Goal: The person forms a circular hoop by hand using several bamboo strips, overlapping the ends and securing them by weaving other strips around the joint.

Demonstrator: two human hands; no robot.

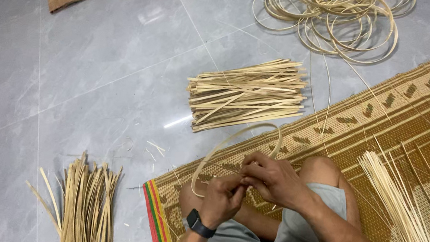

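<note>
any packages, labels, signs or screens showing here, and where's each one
smartwatch: on the left wrist at the bottom centre, the only screen; small rounded-square face, dark and blank, on a black band.
No packages, labels or signs are in view.

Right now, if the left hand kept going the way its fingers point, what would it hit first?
The left hand points right, so it meets the right hand at once; both already touch, pinching the bent strip together.
</note>
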